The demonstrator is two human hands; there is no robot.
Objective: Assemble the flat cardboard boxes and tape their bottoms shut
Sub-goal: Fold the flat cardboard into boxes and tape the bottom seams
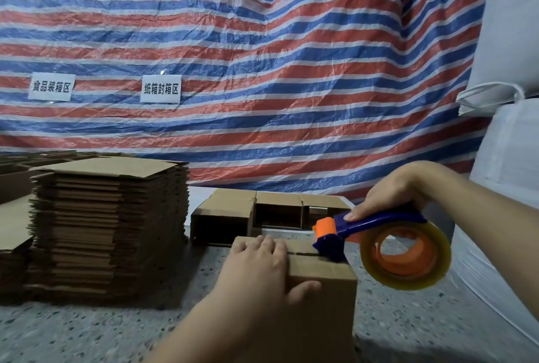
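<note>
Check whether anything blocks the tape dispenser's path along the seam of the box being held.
The left hand does: its fingers lie flat across the seam's far-left part on the box. The tape dispenser, held by the right hand, sits at the seam's right end; the stretch between looks bare.

The left hand (259, 263) lies over the near-left part of the box (323, 281), hiding most of the flap seam there; the seam shows only toward the far right edge. The tape dispenser (367, 228) covers the seam's far end, so whether tape touches the cardboard cannot be told. The box's lower part runs out of the bottom edge. The right hand (393, 190) hides the dispenser's handle top. The stack of flat boxes (110, 228) hides the floor (87, 330) behind it. More cardboard at the left edge is cut off.
</note>
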